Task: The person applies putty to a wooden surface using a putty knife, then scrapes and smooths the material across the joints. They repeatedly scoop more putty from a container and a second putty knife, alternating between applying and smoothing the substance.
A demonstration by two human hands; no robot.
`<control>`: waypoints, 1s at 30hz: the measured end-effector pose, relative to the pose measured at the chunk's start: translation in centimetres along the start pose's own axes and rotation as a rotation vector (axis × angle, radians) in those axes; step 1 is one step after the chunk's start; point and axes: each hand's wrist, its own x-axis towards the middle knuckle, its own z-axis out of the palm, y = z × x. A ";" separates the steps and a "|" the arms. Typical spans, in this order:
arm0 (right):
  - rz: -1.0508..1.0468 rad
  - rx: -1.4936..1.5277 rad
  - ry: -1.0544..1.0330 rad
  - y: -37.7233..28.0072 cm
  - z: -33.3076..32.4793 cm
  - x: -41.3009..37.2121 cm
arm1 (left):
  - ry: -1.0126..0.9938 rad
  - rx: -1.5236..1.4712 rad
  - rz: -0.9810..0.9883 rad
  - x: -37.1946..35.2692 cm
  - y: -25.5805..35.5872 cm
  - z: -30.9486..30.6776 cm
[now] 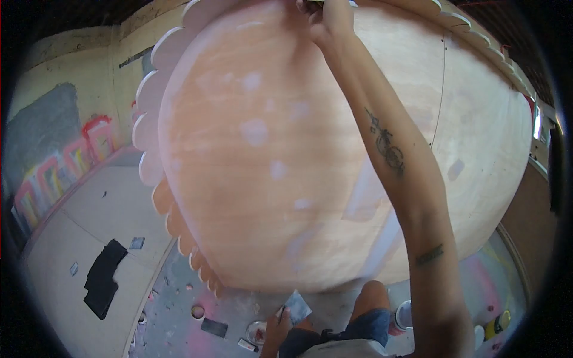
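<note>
A large pale wooden panel (239,179) with a scalloped edge (154,122) stands in front of me. Whitish patches mark its surface. My right arm reaches up across it, and my right hand (327,21) is at the panel's top, cut by the frame edge. Its fingers are closed on something thin, of which only a yellow-green and white sliver shows. Down by my lap, my left hand (278,324) grips a flat, smeared grey-blue square plate (298,307), held with one corner up, apart from the panel.
Left, a board (119,197) carries a black piece (106,280) and small grey-blue squares (136,243). On the floor are a cup (197,312), a dark rectangle (213,327), a round container (256,332), a white bucket (404,316) and a yellow-and-black can (498,324).
</note>
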 end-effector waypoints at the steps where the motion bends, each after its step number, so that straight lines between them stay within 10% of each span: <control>1: -0.015 -0.019 -0.005 -0.1 0.1 0.1 | 0.008 0.012 0.034 -0.3 0.3 -0.1; 11: -0.034 -0.088 -0.227 -4.0 3.0 -0.9 | 0.036 0.018 0.037 -0.7 1.2 0.9; 14: -0.012 0.024 -0.014 -5.5 4.4 -2.6 | 0.020 -0.037 0.015 -0.4 0.7 1.1; 17: -0.196 0.122 -0.343 -8.2 0.0 -3.9 | 0.092 -0.078 -0.057 0.1 -0.8 1.8; 20: -0.190 -0.161 -0.151 -9.2 -3.7 -11.5 | 0.033 -0.562 -0.249 0.9 -3.0 1.9; 22: -0.180 -0.438 -0.091 -9.0 -6.5 -17.2 | 0.060 0.145 0.517 0.2 4.1 0.5; 23: -0.119 -0.595 -0.006 -8.6 -11.3 -20.5 | 0.060 0.143 0.518 0.5 6.5 0.4; 25: 0.167 -1.111 -0.073 -9.3 -13.2 -29.9 | -0.305 -1.422 -0.187 1.4 9.6 0.8; 26: 0.060 -0.929 -0.260 -8.7 -11.3 -33.0 | -0.308 -1.426 -0.182 1.8 9.8 1.9; 28: 0.021 -0.976 -0.747 -9.5 -11.7 -37.2 | 0.198 -0.441 0.685 2.1 10.3 4.1; 30: 0.698 -0.700 -0.671 -9.8 -12.8 -40.7 | 0.218 -0.369 0.768 2.4 11.7 5.0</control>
